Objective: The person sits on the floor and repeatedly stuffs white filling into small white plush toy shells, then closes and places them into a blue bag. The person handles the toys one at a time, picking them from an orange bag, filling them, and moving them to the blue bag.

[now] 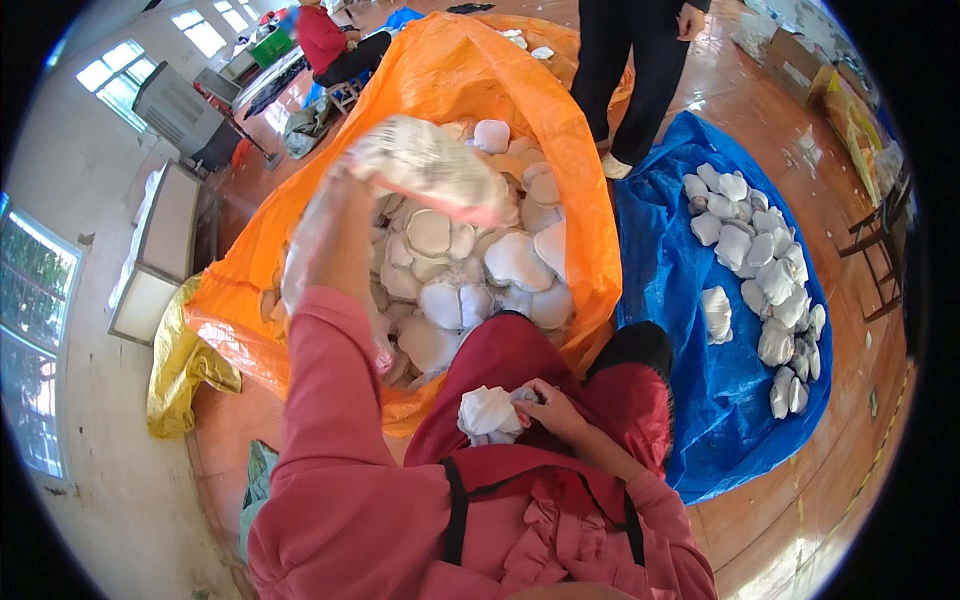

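My left arm is raised over the orange sheet, and my left hand (347, 178) is smeared by motion. A long, blurred white thing (430, 165) extends to the right from this hand and seems held by it; the fingers cannot be made out. Another pale smear runs down beside the forearm. On my lap sits a rounded white bundle (488, 414), its surface gathered in folds. My right hand (550, 408) is closed at the bundle's right side, pinching a small greyish bit (524, 396) whose kind is unclear.
Many loose white, cup-shaped pads (430, 232) lie heaped in the orange sheet (583, 190) before me. To my right, a blue sheet (690, 410) bears several white bundles (775, 280). One person (630, 70) stands at its far edge; another (335, 45) sits at the back left.
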### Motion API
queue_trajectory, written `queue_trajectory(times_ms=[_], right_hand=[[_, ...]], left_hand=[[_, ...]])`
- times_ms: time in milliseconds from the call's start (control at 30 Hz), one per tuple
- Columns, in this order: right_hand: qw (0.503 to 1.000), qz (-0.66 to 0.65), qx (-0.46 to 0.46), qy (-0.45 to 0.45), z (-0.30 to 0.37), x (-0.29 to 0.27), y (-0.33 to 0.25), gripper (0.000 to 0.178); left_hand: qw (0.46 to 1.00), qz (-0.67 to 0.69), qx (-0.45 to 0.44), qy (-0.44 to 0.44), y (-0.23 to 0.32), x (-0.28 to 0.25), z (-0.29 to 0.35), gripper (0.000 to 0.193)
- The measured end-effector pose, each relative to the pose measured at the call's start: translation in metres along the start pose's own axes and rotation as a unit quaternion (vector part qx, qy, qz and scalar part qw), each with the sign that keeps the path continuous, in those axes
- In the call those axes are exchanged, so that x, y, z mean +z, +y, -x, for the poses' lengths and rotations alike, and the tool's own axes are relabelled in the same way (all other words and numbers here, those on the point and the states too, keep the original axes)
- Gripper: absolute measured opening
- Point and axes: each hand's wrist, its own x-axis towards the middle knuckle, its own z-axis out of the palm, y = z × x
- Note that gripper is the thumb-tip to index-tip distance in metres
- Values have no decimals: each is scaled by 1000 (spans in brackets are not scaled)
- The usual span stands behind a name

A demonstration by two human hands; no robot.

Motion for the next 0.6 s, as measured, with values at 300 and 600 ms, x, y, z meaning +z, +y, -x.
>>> queue_trajectory(times_ms=[300, 600], right_hand=[[998, -62, -3, -12, 2, 6, 16, 13], [958, -254, -91, 97, 6, -5, 10, 61]], left_hand=[[938, 9, -185, 293, -351, -96, -30, 54], [976, -131, -166, 54, -410, 14, 160, 34]])
